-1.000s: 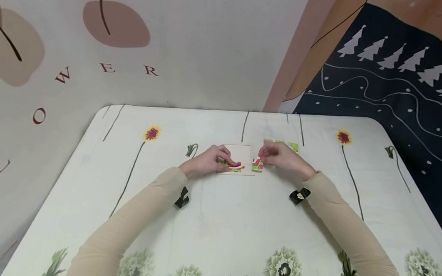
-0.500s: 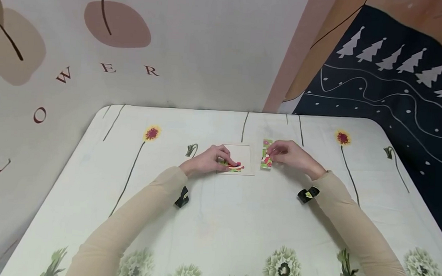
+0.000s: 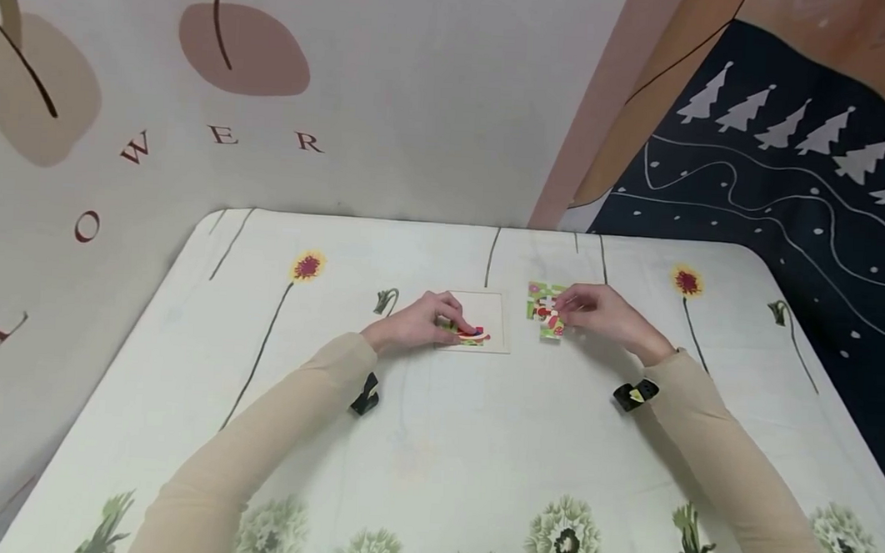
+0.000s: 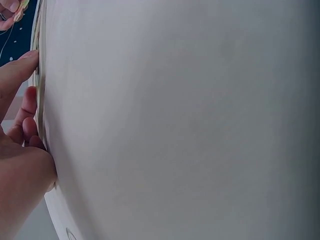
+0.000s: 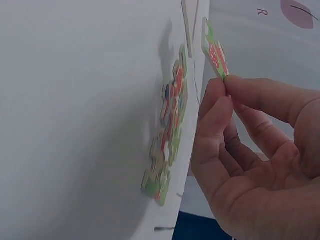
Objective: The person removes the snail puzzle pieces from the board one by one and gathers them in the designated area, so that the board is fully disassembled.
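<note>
A thin pale puzzle board (image 3: 480, 308) lies flat on the table, with a few colourful puzzle pieces (image 3: 475, 337) along its near edge. My left hand (image 3: 413, 318) rests on these pieces, thumb and index fingertips touching them. To the right, my right hand (image 3: 609, 317) pinches a puzzle piece (image 5: 214, 52), green and red with white dots, between thumb and fingers. It is raised off the table, beside and partly over a cluster of loose puzzle pieces (image 5: 172, 125). Part of that cluster is hidden by the held piece and fingers in the head view.
A white tablecloth (image 3: 442, 427) printed with flowers and stems covers the table. Printed fabric (image 3: 419, 142) hangs behind it, dark blue with trees at the right. A black wrist strap (image 3: 636, 395) is on the right wrist and another (image 3: 365, 394) on the left.
My right hand has moved to the right with the held puzzle piece, away from the board and alongside the loose cluster. The left hand has stayed on the board.
</note>
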Available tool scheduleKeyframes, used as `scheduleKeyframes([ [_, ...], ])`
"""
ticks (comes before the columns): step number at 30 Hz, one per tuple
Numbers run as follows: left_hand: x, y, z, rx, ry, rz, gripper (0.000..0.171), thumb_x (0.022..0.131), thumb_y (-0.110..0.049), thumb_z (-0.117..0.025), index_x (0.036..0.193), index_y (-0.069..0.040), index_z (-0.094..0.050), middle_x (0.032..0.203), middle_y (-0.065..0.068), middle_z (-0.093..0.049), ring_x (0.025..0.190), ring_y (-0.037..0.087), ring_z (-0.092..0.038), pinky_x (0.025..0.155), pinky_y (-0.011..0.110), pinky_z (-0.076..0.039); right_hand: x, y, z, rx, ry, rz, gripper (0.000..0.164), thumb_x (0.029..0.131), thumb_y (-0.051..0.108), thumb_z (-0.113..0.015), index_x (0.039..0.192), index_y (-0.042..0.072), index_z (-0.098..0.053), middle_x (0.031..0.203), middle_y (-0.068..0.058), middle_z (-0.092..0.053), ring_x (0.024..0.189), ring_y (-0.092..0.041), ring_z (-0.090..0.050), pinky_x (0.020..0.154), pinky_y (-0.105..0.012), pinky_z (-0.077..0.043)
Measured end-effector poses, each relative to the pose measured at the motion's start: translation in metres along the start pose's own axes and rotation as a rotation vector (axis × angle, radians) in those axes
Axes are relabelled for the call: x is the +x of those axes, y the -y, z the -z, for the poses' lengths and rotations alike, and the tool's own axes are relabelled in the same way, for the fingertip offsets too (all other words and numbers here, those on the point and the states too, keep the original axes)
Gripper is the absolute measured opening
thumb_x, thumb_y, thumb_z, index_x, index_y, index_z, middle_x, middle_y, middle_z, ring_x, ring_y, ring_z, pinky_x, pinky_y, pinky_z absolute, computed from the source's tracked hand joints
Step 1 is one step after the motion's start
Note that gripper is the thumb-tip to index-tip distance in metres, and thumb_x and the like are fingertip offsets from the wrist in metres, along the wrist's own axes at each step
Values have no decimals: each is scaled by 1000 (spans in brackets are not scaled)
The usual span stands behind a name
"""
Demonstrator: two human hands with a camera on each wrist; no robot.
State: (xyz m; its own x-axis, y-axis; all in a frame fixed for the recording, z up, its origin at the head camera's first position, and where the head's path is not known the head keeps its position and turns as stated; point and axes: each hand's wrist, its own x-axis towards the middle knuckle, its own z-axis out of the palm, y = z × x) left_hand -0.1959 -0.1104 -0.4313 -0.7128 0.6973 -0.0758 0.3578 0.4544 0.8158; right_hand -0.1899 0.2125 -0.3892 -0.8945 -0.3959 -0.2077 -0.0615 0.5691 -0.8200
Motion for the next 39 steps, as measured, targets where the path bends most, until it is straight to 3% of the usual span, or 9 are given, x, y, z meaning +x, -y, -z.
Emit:
scheduleKeyframes([
  [7,1,0,-1,-21,-8,-10,27,83,1,-71,109,-3,-73,108,6,-55,106,22,-44,91,35,-33,-9,-10,8,-36,-35,13,19,92,4,-63,108,-5,-64,100,-17,-63,89,-25,-54,72,-29,-46],
  [22,1,0,-2,-19,0,42,26,85,-2,-71,110,-6,-74,111,6,-53,110,24,-40,93,38,-32,-22,-26,20,-69,-40,-28,17,92,6,-63,107,-3,-64,98,-14,-63,85,-25,-54,68,-31,-46],
  [39,0,-3,0,19,5,14,26,85,-1,-69,111,-6,-74,108,6,-54,106,23,-43,89,35,-34,-27,-35,25,-60,-30,-63,17,92,1,-59,107,-6,-63,93,-13,-63,79,-21,-53,65,-29,-46],
])
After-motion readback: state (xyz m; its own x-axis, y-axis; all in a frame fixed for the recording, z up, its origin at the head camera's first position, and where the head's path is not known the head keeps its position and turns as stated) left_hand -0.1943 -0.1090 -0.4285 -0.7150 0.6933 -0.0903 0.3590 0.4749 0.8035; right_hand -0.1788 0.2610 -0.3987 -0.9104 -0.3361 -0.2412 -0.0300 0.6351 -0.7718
